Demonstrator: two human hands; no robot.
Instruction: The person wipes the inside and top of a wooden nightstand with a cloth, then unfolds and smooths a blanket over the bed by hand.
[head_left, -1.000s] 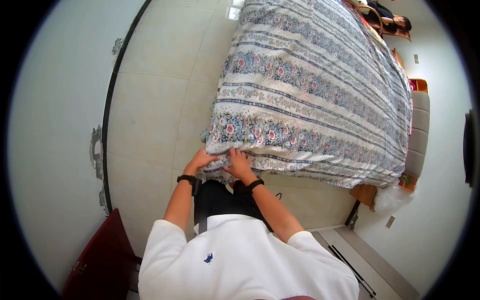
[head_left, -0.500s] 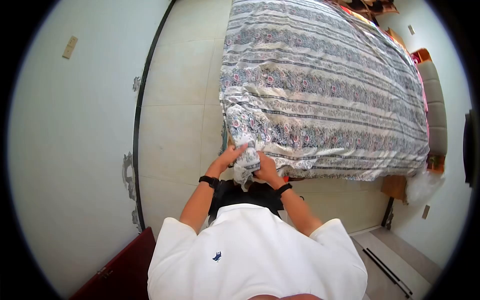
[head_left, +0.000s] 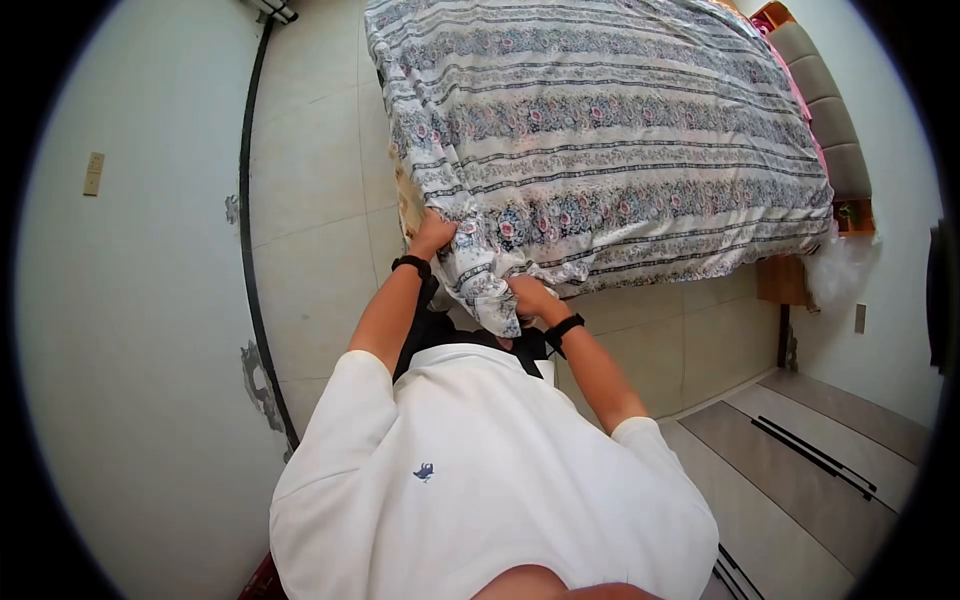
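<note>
A floral, striped sheet [head_left: 600, 130] covers the bed, with wrinkles across it. At the near left corner of the bed, my left hand [head_left: 434, 232] is closed on the sheet's left edge. To its right and a little lower, my right hand [head_left: 530, 297] grips a bunched fold of the same sheet. Between and below the hands, the sheet's corner hangs in loose folds near my legs. Beside my left hand, a tan surface [head_left: 407, 198] shows under the raised left edge. The fingertips of both hands are partly hidden by cloth.
A padded grey headboard [head_left: 830, 115] stands at the right, with a wooden cabinet [head_left: 781, 280] and a clear plastic bag [head_left: 835, 270] near it. Grey drawers with black handles [head_left: 815, 455] are at the lower right. A wall [head_left: 150, 300] runs along the left beside the tiled floor [head_left: 310, 180].
My left hand has moved up along the bed's left edge, away from my right hand. The sheet's left side is now pulled up and gathered, and the view has shifted.
</note>
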